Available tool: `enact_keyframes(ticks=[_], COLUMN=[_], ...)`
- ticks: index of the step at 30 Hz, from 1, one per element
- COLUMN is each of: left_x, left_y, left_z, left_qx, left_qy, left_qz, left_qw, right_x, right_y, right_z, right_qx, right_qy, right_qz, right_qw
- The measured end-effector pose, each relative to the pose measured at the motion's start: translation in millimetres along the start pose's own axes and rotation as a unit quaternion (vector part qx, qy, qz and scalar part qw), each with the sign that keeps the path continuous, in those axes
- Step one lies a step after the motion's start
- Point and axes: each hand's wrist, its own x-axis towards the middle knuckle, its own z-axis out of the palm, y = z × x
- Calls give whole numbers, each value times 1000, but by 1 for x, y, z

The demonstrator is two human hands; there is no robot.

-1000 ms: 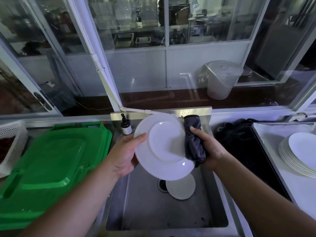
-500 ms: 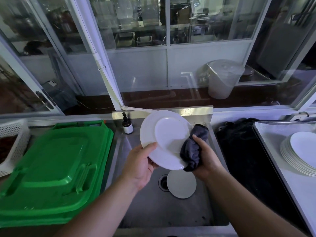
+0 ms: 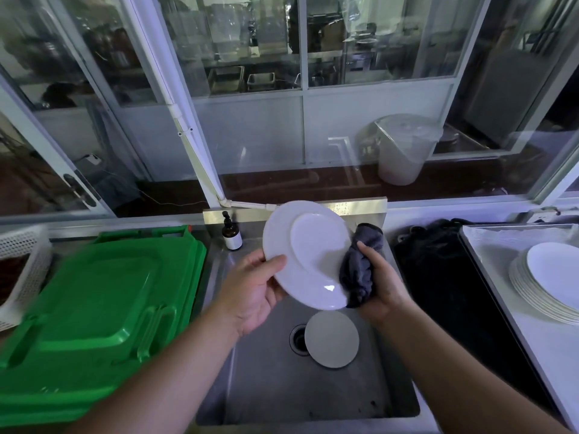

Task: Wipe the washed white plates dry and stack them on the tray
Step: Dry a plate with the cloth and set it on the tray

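Over the steel sink (image 3: 282, 399), my left hand (image 3: 253, 292) grips the lower left rim of a white plate (image 3: 308, 252), which is tilted with its underside toward me. My right hand (image 3: 380, 283) is closed around a bunched dark grey cloth (image 3: 360, 270) that presses against the plate's right edge. At the far right, a stack of several white plates (image 3: 548, 280) rests on a tray (image 3: 513, 311) lined with white cloth.
A round grey disc (image 3: 332, 339) lies in the sink beside the drain. A stack of green plastic lids (image 3: 94, 314) fills the left counter, with a white basket (image 3: 22, 264) beyond it. A brown pump bottle (image 3: 232, 233) stands behind the sink. A black surface (image 3: 454, 308) lies between sink and tray.
The plate has turned and risen slightly, and my left hand has shifted lower on its rim. My right hand with the cloth has slid down along the plate's right edge.
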Motion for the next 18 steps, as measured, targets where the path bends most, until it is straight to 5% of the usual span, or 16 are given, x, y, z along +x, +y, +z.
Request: enact_keyframes(ticks=[6, 12, 18], left_x=[-12, -8, -4], left_y=[-44, -14, 19], left_z=[18, -1, -17], left_qx=[-21, 23, 68], left_qy=[29, 33, -39], left_qz=[32, -27, -51], left_qw=[999, 999, 996], right_x=[4, 5, -2], right_y=[27, 7, -11], right_z=[-5, -19, -10], right_qx=[54, -28, -74], right_qy=[17, -13, -44], right_qz=[13, 26, 25], right_qw=[998, 999, 996])
